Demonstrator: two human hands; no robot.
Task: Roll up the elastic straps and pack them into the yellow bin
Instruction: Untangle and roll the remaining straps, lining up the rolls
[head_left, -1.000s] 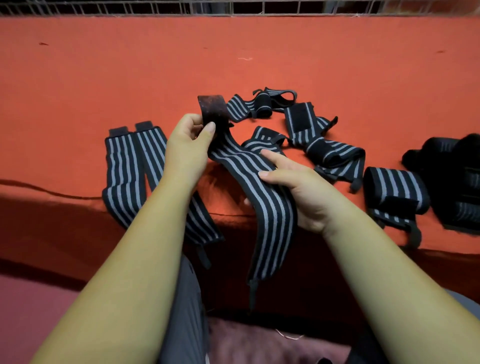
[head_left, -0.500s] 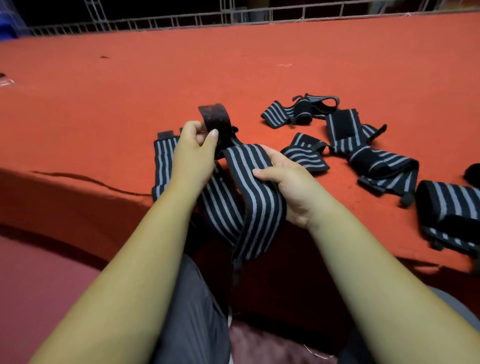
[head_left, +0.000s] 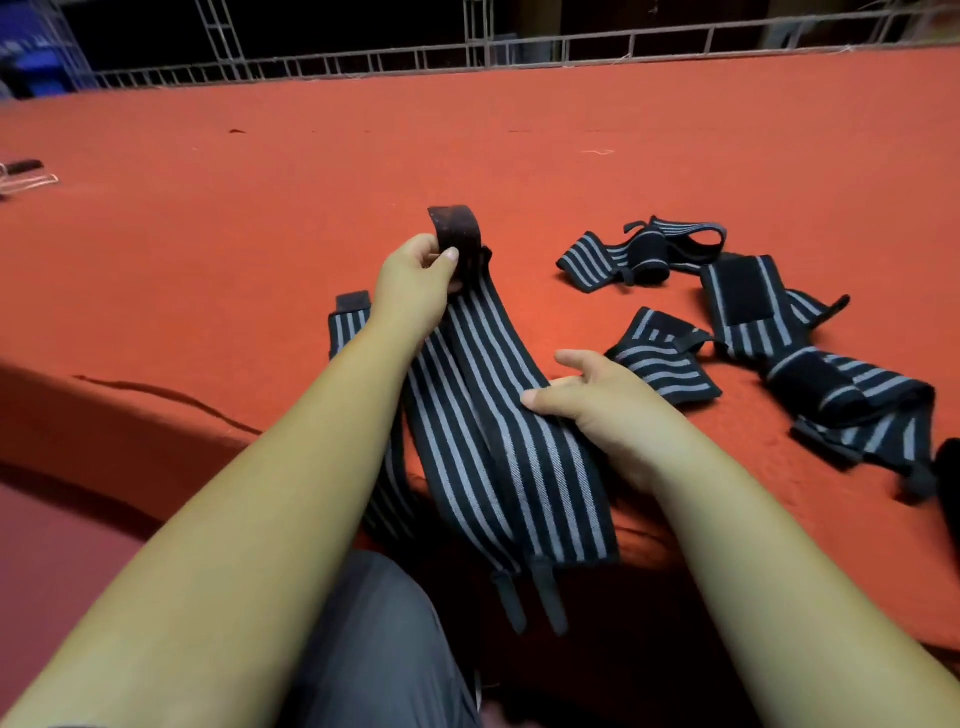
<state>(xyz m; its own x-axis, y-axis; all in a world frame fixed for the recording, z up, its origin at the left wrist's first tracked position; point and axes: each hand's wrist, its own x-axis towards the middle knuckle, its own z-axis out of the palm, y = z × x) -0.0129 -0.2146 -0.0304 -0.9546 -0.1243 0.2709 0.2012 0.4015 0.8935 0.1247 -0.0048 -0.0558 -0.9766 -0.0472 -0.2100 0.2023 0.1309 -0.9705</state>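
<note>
**A:** When the count was taken, where was the strap (head_left: 498, 431)?

**B:** Item one: black with grey stripes, draped over the near edge of the worktop (head_left: 260, 234), its two tabs (head_left: 545, 597) hanging below the edge. A second strap (head_left: 345, 325) lay flat under the left forearm. Four or so loose ones (head_left: 660, 358) lay well to the right. The bin was not in view.

**A:** Hands?

**B:** Left hand (head_left: 415, 280): thumb and fingers pinched the dark fastener end (head_left: 457, 228), raised and curled over. Right hand (head_left: 597, 410): thumb lay on the strap's right edge at mid-length and the forefinger was straight. It appeared to hold the band in the fork, but the other fingers were hidden.

**A:** Handling?

**B:** Judged light, soft and limp, with some stretch. It sagged wherever unsupported, so a roll would likely loosen without tension. Not fragile. Best held at the fastener end to start the roll, with the other hand feeding the band flat.

**A:** Markings?

**B:** None legible. No brand, label or writing could be made out.
</note>
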